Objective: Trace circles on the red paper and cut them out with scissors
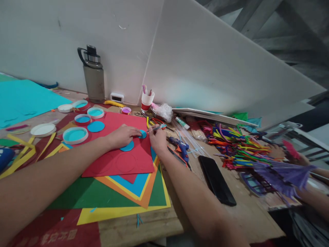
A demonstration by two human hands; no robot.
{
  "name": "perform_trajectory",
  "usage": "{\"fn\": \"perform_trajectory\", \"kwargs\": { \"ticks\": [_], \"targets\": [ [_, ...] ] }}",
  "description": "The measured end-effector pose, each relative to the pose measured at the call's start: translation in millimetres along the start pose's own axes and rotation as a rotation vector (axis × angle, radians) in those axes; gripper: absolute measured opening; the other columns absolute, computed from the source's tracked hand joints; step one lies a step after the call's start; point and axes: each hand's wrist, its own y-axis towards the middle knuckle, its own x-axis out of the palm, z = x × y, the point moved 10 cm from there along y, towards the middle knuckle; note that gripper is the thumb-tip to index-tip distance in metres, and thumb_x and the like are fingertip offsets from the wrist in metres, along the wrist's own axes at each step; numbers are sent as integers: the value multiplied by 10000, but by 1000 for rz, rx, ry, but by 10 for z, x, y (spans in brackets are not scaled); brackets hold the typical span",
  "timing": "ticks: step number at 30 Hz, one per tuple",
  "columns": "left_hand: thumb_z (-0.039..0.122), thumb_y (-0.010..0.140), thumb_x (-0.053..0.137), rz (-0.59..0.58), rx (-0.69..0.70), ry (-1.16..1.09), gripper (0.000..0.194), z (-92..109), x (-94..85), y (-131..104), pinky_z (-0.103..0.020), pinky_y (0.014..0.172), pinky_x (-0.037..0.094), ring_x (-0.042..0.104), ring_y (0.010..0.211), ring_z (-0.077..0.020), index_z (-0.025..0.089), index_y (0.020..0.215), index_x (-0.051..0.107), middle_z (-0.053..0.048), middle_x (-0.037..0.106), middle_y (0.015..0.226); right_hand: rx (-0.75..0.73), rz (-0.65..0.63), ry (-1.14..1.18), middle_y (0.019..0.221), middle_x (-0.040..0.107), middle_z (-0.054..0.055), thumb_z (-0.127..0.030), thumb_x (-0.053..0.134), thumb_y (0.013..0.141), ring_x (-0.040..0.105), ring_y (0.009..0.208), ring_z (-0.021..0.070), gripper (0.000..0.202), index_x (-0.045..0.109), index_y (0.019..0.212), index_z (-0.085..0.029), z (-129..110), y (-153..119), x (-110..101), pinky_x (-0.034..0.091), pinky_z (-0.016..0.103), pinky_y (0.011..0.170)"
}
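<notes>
Pressing flat with the left hand, fingers spread over a small blue paper disc on the red card sheet topping a stack of coloured sheets on the wooden bench. Right hand closed around a thin pen-like tool, tip at the disc's edge. Larger blue paper circle just beside. Thin, light, floppy paper by the look; likely to slide or crease, so best pinned flat near the rim. Blue glue gun and black phone nearby.
</notes>
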Motion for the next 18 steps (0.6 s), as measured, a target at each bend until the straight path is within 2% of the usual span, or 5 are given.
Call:
{"fn": "perform_trajectory", "kwargs": {
  "ticks": [18],
  "targets": [
    [82,835,402,-28,-12,38,495,2,7,-6,-332,1036,401,559,1234,-168,271,1206,669,4,633,1308,16,1,-5,706,657,64,-269,473,899,609,677,195,225,615,753,-176,-25,-7,-25,414,277,653]
  ]
}}
